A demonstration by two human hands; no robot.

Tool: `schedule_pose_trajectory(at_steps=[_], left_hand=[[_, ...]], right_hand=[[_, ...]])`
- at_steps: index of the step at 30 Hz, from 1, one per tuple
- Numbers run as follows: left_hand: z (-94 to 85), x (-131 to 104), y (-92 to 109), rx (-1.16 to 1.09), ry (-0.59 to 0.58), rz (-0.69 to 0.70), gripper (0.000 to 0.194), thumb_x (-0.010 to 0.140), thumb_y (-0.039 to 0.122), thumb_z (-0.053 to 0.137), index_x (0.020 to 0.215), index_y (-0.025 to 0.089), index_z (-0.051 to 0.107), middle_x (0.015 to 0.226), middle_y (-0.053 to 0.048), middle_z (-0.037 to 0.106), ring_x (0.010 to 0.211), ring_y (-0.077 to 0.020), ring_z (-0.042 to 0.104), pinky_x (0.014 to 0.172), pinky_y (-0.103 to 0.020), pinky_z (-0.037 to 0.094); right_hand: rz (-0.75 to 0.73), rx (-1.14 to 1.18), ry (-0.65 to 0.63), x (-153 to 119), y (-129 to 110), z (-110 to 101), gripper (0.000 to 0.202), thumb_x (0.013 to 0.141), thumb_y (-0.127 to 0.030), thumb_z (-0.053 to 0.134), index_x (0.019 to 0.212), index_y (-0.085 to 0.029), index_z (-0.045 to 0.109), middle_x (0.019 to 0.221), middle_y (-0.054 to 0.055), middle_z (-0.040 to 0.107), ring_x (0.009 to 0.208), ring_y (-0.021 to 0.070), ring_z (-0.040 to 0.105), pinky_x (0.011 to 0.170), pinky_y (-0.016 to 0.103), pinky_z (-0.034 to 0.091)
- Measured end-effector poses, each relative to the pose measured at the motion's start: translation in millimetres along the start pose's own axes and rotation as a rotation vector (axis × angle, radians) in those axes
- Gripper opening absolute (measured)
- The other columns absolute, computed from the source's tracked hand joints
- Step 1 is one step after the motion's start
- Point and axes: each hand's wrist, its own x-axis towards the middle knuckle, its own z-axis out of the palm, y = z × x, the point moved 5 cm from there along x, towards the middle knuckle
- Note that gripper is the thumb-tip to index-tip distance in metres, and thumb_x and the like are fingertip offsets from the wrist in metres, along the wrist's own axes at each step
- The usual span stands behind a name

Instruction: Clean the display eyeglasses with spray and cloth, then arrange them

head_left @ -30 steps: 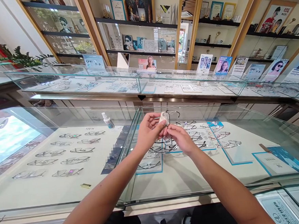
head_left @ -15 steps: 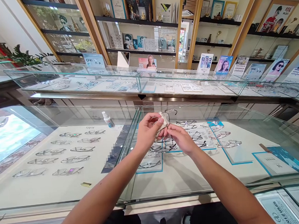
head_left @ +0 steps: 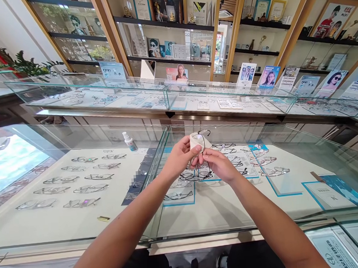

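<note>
Gently, centre of frame: left hand point(head_left: 180, 155) pinches cloth point(head_left: 193, 140) against glasses point(head_left: 200, 137), right hand point(head_left: 220, 163) grips rim near bridge; best keep pressure light, rim braced.

Dark shelves point(head_left: 162, 23) face you beyond the far showcase point(head_left: 202, 118).
At your ten o'clock sits a leafy plant point(head_left: 24, 66); at twelve, a pink card point(head_left: 177, 74); at two, a card with a sunglasses picture point(head_left: 333, 83).
</note>
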Motion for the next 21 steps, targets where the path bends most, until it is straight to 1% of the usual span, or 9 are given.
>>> schedule_pose_trajectory(at_steps=[4,10,15,18,21], left_hand=[[2.6,-1.1,2.1,-0.018,-0.053,-0.005,0.045,0.091,0.055,0.082,0.097,0.020,0.056,0.066,0.001,0.072,0.044,-0.0075,0.051,0.044,-0.021,0.045],[1.5,0.0,3.4,-0.071,-0.086,-0.008,0.046,0.089,0.055,0.084,0.098,0.018,0.059,0.069,-0.002,0.075,0.044,-0.0088,0.054,0.044,-0.022,0.047],[-0.2,0.2,-1.7,-0.067,-0.021,-0.009,0.048,0.086,0.057,0.086,0.089,0.018,0.059,0.061,-0.001,0.072,0.039,-0.0086,0.052,0.040,-0.021,0.039],[-1.1,-1.6,-5.0,-0.060,0.045,-0.006,0.053,0.084,0.064,0.086,0.086,0.018,0.059,0.055,0.000,0.069,0.036,-0.0077,0.048,0.038,-0.020,0.033],[-1.2,-3.1,-5.9,-0.065,0.096,-0.002,0.055,0.087,0.070,0.079,0.083,0.018,0.059,0.051,0.001,0.064,0.034,-0.0067,0.042,0.038,-0.020,0.030]], right_hand=[[0.020,0.019,0.009,0.4,-0.3,1.0,0.032,0.091,-0.050,0.077,0.079,-0.022,0.071,0.087,0.006,0.074,0.090,0.0253,0.069,0.089,0.038,0.051],[0.040,0.077,0.008,0.9,-2.1,1.7,0.031,0.090,-0.049,0.079,0.077,-0.022,0.070,0.083,0.006,0.072,0.089,0.0251,0.070,0.085,0.036,0.051],[0.036,0.036,-0.020,2.9,2.6,3.5,0.034,0.091,-0.052,0.077,0.078,-0.021,0.071,0.082,0.006,0.071,0.090,0.0247,0.068,0.085,0.036,0.050],[0.030,-0.009,-0.032,2.6,5.4,6.6,0.035,0.093,-0.053,0.075,0.079,-0.021,0.070,0.088,0.006,0.073,0.092,0.0237,0.067,0.089,0.037,0.049],[0.010,-0.047,-0.037,0.9,5.4,8.9,0.032,0.096,-0.051,0.071,0.081,-0.022,0.071,0.093,0.006,0.075,0.093,0.0235,0.066,0.092,0.038,0.048]])
